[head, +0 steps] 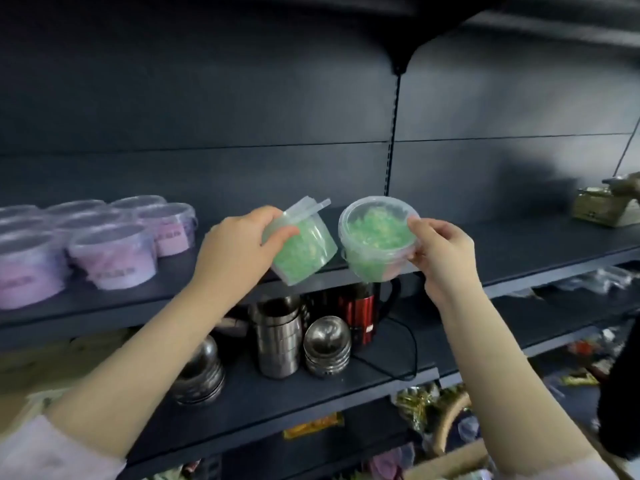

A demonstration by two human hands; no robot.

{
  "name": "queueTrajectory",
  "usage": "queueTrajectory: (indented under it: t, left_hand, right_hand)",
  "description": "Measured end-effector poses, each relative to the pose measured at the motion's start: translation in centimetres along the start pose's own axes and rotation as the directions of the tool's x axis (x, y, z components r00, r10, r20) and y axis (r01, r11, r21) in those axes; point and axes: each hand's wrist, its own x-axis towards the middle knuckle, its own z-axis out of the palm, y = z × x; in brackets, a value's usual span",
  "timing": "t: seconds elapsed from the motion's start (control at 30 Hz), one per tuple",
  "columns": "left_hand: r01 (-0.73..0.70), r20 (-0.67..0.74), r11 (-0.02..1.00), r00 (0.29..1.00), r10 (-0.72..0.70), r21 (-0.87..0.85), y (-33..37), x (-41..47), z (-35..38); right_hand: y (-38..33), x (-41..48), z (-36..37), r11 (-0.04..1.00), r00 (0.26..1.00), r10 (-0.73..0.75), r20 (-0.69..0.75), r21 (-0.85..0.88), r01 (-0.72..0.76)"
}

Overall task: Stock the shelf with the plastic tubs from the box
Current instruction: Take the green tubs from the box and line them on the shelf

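I hold two clear plastic tubs of green filling in front of the dark shelf [519, 251]. My left hand [239, 247] grips the left green tub [308, 247] by its side, and the tub is tilted with its lid to the upper right. My right hand [443, 251] holds the right green tub [374, 240] at its rim, with the lid tipped toward me. Both tubs hang just above the shelf's front edge, close together. Several lidded tubs of pink filling [114, 254] stand in rows at the left of the same shelf.
A beige boxy object [602, 206] sits at the shelf's far right. On the shelf below stand steel cups [277, 337], stacked steel bowls [327, 344], and a red and black kettle [362, 313] with a cord. Mixed goods lie lower right.
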Motion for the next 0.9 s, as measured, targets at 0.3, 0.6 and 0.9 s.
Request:
queueTrajectory:
  t: [0.3, 0.6, 0.9]
  left_hand:
    - [0.156, -0.007, 0.942, 0.987, -0.161, 0.298, -5.3, 4.4, 5.5]
    - [-0.094, 0.087, 0.935, 0.994, 0.068, 0.343, -7.9, 6.5, 9.6]
    - [0.289, 0.093, 0.882, 0.934, -0.345, 0.371, -13.6, 12.6, 13.9]
  right_hand:
    - [4.6, 9.0, 6.2, 0.983, 0.972, 0.184, 0.145, -0.039, -0.180]
    - [8.5, 16.9, 9.0, 0.959, 0.913, 0.245, 0.325, -0.221, -0.178]
    - [12.9, 23.3, 17.3, 0.903, 0.866, 0.369, 0.339, -0.350, -0.248]
